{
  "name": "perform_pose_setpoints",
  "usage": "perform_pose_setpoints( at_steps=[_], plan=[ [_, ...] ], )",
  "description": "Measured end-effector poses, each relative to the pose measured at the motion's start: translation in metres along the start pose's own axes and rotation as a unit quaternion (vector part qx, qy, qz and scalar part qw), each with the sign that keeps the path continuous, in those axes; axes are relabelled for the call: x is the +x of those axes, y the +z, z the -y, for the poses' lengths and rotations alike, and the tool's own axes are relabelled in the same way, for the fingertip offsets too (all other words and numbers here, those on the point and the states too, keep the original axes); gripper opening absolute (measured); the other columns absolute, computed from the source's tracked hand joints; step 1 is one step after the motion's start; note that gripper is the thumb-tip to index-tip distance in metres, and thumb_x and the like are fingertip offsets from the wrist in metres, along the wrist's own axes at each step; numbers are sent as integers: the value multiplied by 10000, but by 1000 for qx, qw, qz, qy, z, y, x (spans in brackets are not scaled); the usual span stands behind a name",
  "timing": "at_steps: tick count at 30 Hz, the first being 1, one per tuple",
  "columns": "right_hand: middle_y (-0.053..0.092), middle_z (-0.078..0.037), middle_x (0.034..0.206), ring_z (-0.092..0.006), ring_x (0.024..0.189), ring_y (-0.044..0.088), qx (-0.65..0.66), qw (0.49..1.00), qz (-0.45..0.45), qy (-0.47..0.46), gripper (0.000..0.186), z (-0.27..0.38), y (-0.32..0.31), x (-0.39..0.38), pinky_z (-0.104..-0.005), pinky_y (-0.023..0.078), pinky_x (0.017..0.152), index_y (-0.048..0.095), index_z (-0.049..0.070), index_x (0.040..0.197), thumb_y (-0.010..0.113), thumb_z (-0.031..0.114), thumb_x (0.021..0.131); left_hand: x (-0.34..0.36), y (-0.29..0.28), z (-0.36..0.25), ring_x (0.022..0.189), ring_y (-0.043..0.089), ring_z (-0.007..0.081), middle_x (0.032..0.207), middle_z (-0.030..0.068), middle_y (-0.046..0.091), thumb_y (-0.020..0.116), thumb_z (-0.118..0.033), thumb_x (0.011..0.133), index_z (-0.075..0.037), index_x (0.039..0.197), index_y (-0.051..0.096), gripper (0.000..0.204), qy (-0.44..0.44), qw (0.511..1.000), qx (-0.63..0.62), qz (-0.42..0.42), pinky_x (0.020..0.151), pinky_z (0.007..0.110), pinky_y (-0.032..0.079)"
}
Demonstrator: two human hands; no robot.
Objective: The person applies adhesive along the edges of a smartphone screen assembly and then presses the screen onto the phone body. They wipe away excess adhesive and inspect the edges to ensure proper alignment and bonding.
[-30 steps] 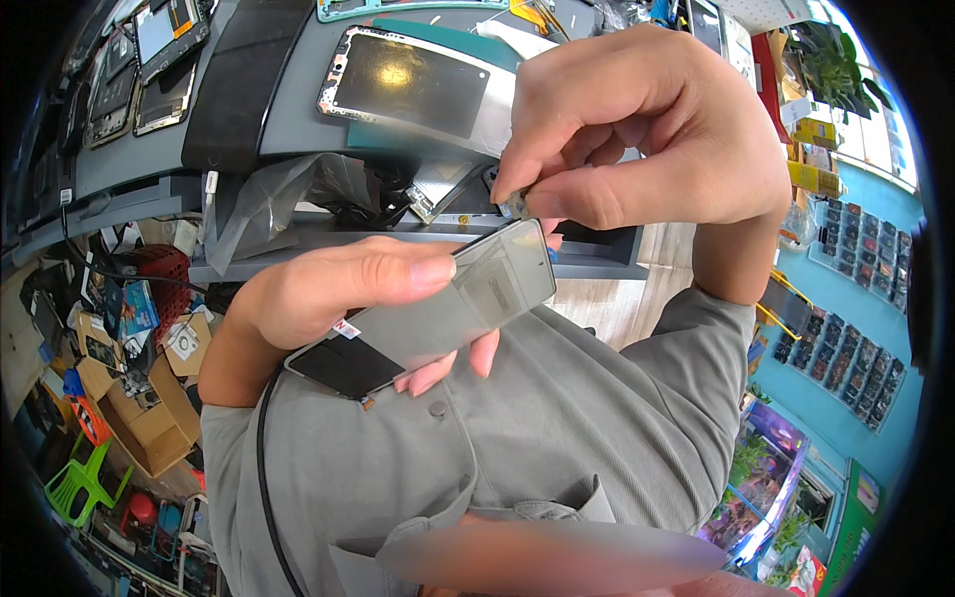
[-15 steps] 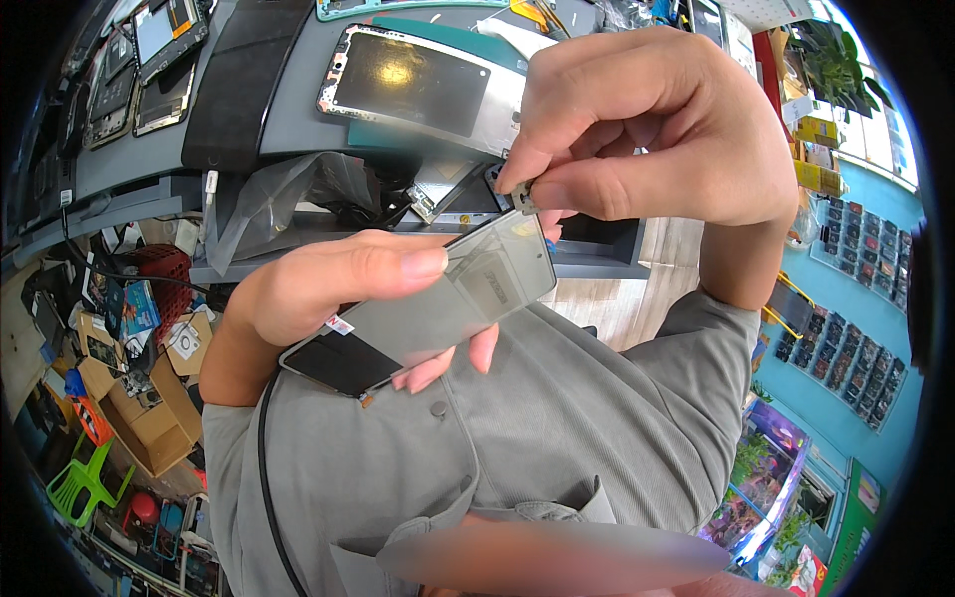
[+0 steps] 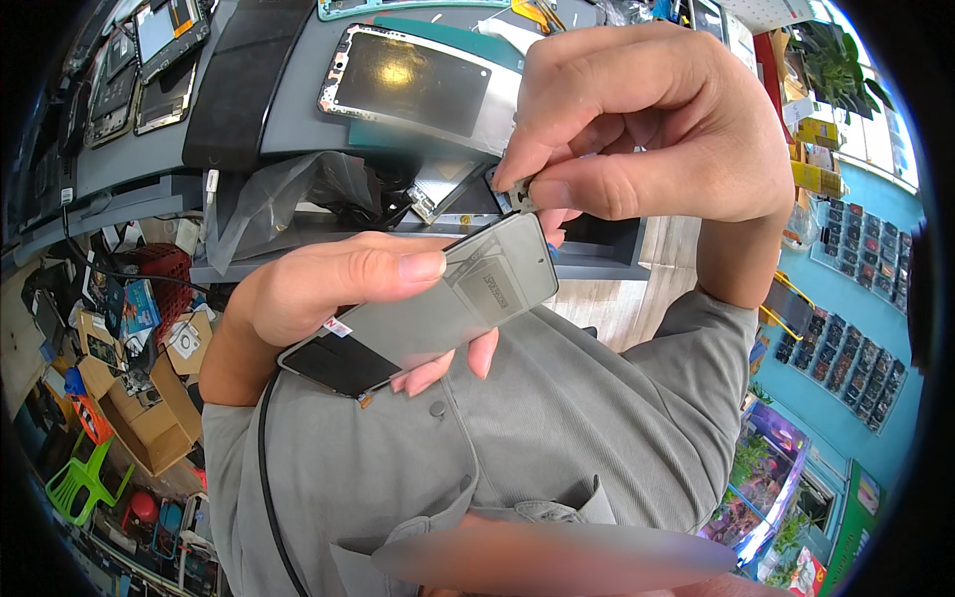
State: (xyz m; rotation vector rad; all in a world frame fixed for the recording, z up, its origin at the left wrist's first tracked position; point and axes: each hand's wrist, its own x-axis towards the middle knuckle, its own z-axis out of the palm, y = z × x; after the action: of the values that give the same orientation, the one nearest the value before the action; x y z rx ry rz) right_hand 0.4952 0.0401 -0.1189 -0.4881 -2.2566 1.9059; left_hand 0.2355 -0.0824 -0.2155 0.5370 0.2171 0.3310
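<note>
My left hand [image 3: 328,279] is closed around a phone screen panel [image 3: 418,323], thumb on its face and fingertips showing below its lower edge. The panel is tilted, with a small white label, a dark strip at its left end and a short orange-brown flex tab at the bottom corner. My right hand [image 3: 657,129] pinches a small greyish-white piece [image 3: 521,197] between thumb and forefinger, right at the panel's upper edge. Whether the piece touches that edge cannot be made out, and its exact kind is unclear.
On the grey desk a phone frame [image 3: 418,85] lies over a teal mat [image 3: 492,48]. Several dismantled phones [image 3: 164,95] and a black strip [image 3: 234,90] are to the left. Below, an open drawer holds a black plastic bag [image 3: 343,189]. A black cable [image 3: 265,468] hangs at my left.
Almost nothing differs. My right thumb and the small piece have shifted very slightly at the panel's edge; the left hand keeps the panel in the same place.
</note>
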Motion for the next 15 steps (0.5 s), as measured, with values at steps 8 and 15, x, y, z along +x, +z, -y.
perform_pose_setpoints(
  at_steps=[8,15],
  plan=[
    [699,-170,1041,-196,853,781,-18,1000,11,-13,172,1,-2,2,-264,645,728,775,-143,1126,735,-151,960,0,-2,4,803,679,235,1209,374,664,490,-520,1104,147,1720,171,963,11,1000,-2,7,607,313,548],
    [697,-164,1049,-189,848,777,-13,1000,7,3,173,2,-1,2,-263,644,731,776,-140,1129,741,-146,960,-1,-3,4,800,681,226,1201,339,676,469,-512,1118,150,1642,261,869,6,1000,4,8,630,316,549]
  ],
)
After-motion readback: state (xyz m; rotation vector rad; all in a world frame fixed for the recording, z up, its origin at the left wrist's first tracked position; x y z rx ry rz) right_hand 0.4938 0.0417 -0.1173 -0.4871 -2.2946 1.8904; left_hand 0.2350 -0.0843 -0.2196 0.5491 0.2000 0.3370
